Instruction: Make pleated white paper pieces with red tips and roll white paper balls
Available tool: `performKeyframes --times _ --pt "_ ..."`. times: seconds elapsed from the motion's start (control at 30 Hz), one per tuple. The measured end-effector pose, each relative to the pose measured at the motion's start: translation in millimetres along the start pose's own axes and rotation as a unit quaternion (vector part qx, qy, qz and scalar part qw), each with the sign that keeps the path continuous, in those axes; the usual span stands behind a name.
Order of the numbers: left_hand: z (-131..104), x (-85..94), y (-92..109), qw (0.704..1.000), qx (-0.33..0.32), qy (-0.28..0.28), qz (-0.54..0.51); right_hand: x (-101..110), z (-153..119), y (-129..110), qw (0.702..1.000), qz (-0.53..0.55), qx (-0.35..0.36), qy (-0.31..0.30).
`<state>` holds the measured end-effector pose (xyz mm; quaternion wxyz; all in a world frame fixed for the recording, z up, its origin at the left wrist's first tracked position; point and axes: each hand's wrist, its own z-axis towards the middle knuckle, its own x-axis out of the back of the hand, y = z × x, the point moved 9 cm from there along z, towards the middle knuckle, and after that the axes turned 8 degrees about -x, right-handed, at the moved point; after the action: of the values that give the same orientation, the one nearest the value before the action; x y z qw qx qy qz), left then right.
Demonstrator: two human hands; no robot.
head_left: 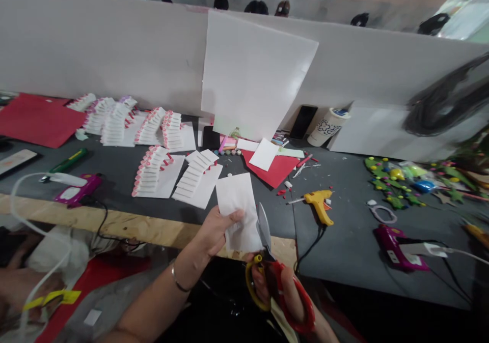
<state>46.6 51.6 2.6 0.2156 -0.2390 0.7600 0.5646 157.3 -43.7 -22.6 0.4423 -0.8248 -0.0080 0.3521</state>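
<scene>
My left hand (216, 228) comes up from the lower left, thumb and fingers pinched shut on one white paper piece (240, 211), held up over the table edge (126, 226). Just to its right, my right hand (282, 292) is wrapped around one pair of scissors (267, 261) with a yellow and a red handle; the blades point up and touch the paper's right edge. On the table I count three glue guns: purple (76, 190), yellow (319, 203), purple (393, 246).
</scene>
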Motion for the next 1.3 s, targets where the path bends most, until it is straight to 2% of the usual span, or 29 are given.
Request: performKeyframes --times 0.17,0.37,0.47,0.63,0.8,1.0,1.17,1.3 --pt "-4 0.0 -8 1.0 0.009 0.003 0.014 -2 1 -2 1.0 -0.016 0.009 0.007" --pt "-5 6.3 -15 0.999 -0.006 0.027 0.023 3 1 -7 0.997 -0.02 0.066 0.025" --pt "-6 3.0 -18 0.999 0.004 0.02 0.025 0 2 -9 0.997 -0.032 0.071 0.02" --pt "-7 1.0 -16 1.0 0.001 0.024 0.02 0 4 -23 0.992 -0.048 0.103 0.063" --pt "-9 4.3 -14 0.999 0.0 0.041 0.026 -4 7 -26 0.992 -0.058 0.097 0.065" --pt "-8 2.0 -14 0.999 -0.003 0.034 0.028 0 4 -22 0.991 -0.067 0.098 0.066" --pt "-8 1.2 -15 0.999 0.002 0.032 0.022 3 9 -14 0.994 -0.024 0.085 0.065" --pt "-9 1.4 -14 0.999 0.0 0.038 0.017 3 11 -14 0.994 0.005 0.062 0.09"
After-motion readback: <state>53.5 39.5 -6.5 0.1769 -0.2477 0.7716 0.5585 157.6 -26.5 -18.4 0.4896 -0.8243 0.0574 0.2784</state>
